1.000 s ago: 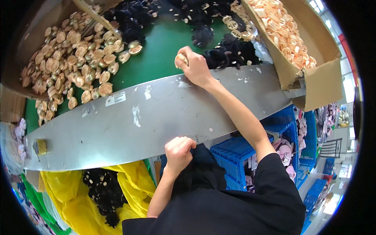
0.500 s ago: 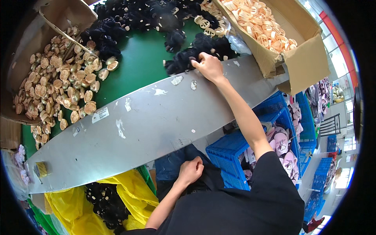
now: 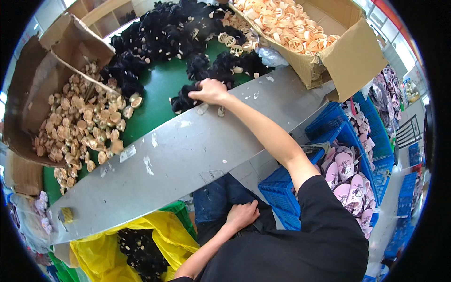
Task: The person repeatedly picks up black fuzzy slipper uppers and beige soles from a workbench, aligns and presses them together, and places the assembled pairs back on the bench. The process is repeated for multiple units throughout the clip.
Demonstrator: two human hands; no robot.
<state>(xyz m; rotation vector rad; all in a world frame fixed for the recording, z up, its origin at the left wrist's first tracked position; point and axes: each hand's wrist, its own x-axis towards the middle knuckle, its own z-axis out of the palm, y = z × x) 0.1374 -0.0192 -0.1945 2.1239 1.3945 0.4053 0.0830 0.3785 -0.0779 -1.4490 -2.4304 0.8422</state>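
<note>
My right hand (image 3: 211, 91) is stretched out to the inner side of the metal table edge (image 3: 188, 150), its fingers curled over a clump of black fluffy pieces (image 3: 180, 101) with small pale parts on them. The fingertips are partly buried in the dark fluff. More of these pieces lie in a big heap (image 3: 159, 33) on the green table surface (image 3: 159, 91), reaching close to my hand. My left hand (image 3: 243, 215) rests on my lap against dark cloth with its fingers closed; whatever may be inside them is hidden.
Gold-coloured hinged round cases (image 3: 89, 117) spill from a cardboard box (image 3: 35, 89) at left. At upper right, another carton (image 3: 354, 51) holds peach plastic rings (image 3: 282, 23). Below the edge hangs a yellow bag (image 3: 98, 254) containing black pieces. Blue crates (image 3: 282, 192) hold pink slippers (image 3: 345, 167).
My right hand has moved left along the metal edge, and the black clump under it has shifted left too. The whole view has tilted slightly. My left hand stays on my lap.
</note>
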